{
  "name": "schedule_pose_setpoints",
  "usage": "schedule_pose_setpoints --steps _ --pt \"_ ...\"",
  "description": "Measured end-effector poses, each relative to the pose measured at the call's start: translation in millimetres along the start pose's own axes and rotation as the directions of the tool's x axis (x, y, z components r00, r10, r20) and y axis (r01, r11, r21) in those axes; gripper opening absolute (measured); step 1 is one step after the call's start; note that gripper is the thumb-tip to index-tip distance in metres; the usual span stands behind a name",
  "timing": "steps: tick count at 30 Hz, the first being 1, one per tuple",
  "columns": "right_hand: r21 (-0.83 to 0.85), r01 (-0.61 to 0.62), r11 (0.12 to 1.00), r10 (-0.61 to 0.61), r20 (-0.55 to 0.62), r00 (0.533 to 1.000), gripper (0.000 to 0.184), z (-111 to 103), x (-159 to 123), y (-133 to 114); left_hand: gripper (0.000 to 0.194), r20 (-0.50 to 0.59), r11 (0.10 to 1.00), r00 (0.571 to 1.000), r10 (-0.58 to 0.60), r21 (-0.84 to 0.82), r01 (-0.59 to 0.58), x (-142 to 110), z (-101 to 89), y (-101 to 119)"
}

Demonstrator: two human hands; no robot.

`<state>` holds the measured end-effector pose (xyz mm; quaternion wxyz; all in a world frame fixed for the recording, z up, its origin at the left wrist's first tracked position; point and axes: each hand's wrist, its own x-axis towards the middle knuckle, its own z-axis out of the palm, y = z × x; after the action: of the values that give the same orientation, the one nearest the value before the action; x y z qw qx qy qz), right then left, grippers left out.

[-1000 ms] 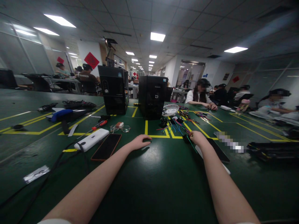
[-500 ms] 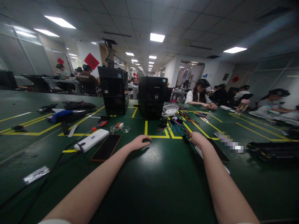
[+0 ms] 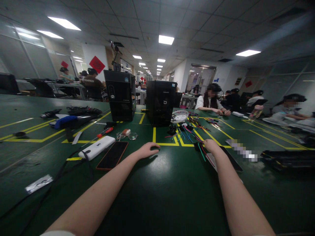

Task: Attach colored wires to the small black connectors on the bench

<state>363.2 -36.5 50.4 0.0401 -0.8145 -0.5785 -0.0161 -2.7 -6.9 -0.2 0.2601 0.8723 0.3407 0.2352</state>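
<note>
My left hand (image 3: pixel 149 150) rests on the green table with thumb and fingers apart, holding nothing. Right of it, my right hand (image 3: pixel 212 146) is closed, with its fingertips beside a black connector (image 3: pixel 197 146) that has green and red wires. What the fingers pinch is too small and hidden to make out. Under my right wrist lie a white flat object (image 3: pixel 211 161) and a dark flat panel (image 3: pixel 231 159), both partly covered by the arm. Beyond my hands is a spread of loose coloured wires (image 3: pixel 185 132).
Two black computer towers (image 3: pixel 120 98) stand ahead, near a white basket (image 3: pixel 180 116). On the left lie a phone (image 3: pixel 112 155), a white power bank (image 3: pixel 97 147), glasses (image 3: pixel 133 136) and a red screwdriver (image 3: pixel 105 132). A co-worker (image 3: pixel 209 100) sits across the table.
My right hand has shifted slightly right, away from the black connector, and more of the green and red wires shows. My left hand stays in place.
</note>
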Motion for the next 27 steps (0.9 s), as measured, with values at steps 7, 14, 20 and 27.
schedule_pose_setpoints --steps 7,14,20,27 --pt "0.03 -0.004 1.0 0.009 -0.162 0.987 0.034 11 -2 -2 0.032 0.0 1.0 1.0 0.004 -0.006 -0.004 0 1.0 -4" --pt "-0.03 0.041 0.999 -0.047 -0.205 0.978 0.031 20 0 -4 0.032 -0.008 1.0 1.0 0.014 0.006 -0.014 0 1.0 -6" --pt "-0.031 0.035 0.999 -0.04 -0.175 0.984 0.03 24 4 -6 0.031 -0.02 1.0 1.0 0.017 0.014 -0.016 2 3.3 -11" --pt "-0.032 0.026 0.999 -0.031 -0.162 0.986 0.029 26 6 -7 0.031 -0.015 1.0 1.0 0.012 0.008 -0.012 1 1.9 -9"
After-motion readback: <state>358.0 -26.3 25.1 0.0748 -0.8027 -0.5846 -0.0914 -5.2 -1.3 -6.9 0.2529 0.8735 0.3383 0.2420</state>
